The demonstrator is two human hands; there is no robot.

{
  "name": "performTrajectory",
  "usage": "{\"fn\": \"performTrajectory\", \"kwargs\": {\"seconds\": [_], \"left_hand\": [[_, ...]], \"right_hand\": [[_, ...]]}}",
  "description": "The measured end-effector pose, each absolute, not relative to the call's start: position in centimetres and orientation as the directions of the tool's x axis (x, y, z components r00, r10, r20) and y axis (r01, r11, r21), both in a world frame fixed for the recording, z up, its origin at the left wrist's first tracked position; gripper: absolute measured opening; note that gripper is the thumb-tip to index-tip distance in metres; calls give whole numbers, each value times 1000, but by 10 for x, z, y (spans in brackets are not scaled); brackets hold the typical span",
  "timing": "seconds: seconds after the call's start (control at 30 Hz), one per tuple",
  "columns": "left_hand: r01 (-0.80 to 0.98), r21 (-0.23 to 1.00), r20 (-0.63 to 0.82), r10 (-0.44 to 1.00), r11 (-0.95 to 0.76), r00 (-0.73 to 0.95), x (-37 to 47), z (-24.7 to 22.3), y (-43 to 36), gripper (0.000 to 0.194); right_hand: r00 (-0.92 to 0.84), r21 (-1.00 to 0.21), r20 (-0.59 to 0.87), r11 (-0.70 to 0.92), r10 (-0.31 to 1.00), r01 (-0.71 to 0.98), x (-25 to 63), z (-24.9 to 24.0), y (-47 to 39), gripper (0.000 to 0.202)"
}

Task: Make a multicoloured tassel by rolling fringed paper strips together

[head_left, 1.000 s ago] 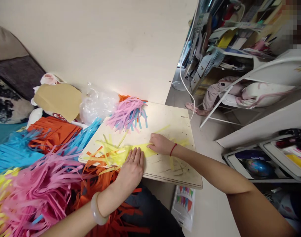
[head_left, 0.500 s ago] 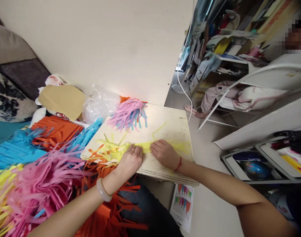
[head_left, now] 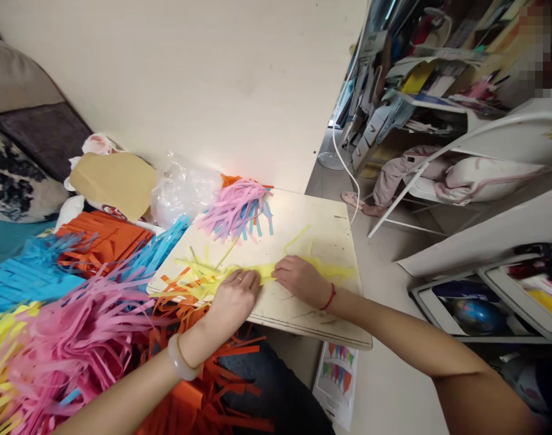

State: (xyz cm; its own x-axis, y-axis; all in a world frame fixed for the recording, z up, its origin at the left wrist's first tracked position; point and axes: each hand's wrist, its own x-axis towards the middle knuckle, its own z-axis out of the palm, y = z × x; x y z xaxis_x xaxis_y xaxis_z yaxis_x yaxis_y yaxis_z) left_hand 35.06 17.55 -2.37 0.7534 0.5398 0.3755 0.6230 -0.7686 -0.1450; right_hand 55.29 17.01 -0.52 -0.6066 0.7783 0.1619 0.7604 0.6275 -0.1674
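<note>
Together, two hands (head_left: pixel 236 292) (head_left: pixel 301 280) hold one yellow fringe (head_left: pixel 266 271) atop one board (head_left: pixel 324 219)

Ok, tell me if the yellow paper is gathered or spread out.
Gathered midway, ends spread: the yellow paper narrows to a band between left hand and right hand, strips splaying beyond both.

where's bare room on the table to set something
The cream rectangular tabletop shows bare between the pink-and-blue paper fringe, the far right corner and the slim yellow paper strip. A smaller patch: between right hand and near edge. Crowded: middle, yellow paper fringe by the left hand; near left, orange paper fringe.
</note>
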Motion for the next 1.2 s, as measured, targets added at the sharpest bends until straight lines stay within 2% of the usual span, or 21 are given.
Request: {"fn": "performTrajectory", "kwargs": {"seconds": [0.13,0.2,0.3,0.4,0.47,0.6,0.73,0.83,0.93,1.03,1.2], "left_hand": [[671,45,400,628,-740,667,323,-23,188,23],[648,194,390,664,-736,638,312,-21,196,27],[586,423,339,720,-692,606,307,-17,206,28],[601,517,264,781,-610,566,309,-16,211,27],[625,510,233,794,-591,561,310,-16,212,28],[653,473,186,792,-591,582,309,-15,215,30],[718,360,107,791,-596,602,310,-9,217,27],[766,213,219,794,-607,568,320,-4,205,20],[669,50,410,626,-742,663,336,-8,179,33],[553,-65,403,485,-831,776,350,-22,157,47],[595,-115,362,524,-795,771,356,-44,152,48]], "right_hand": [[-492,-515,117,476,863,713,579,0,180,15],[-483,-577,64,427,873,696,582,4,183,19],[-410,-489,4,360,912,795,576,5,187,25],[-320,-306,-16,299,947,904,566,5,188,29],[-316,-228,-23,302,949,926,562,4,188,29],[-325,-153,-43,315,945,937,557,5,189,29],[-323,-119,-74,313,944,942,554,7,190,29],[-320,-103,-96,311,943,945,553,8,190,29],[-325,-99,-103,316,940,944,552,8,191,29],[-331,-110,-97,321,939,941,552,8,191,29],[-333,-121,-78,323,940,939,551,8,190,27]]}}
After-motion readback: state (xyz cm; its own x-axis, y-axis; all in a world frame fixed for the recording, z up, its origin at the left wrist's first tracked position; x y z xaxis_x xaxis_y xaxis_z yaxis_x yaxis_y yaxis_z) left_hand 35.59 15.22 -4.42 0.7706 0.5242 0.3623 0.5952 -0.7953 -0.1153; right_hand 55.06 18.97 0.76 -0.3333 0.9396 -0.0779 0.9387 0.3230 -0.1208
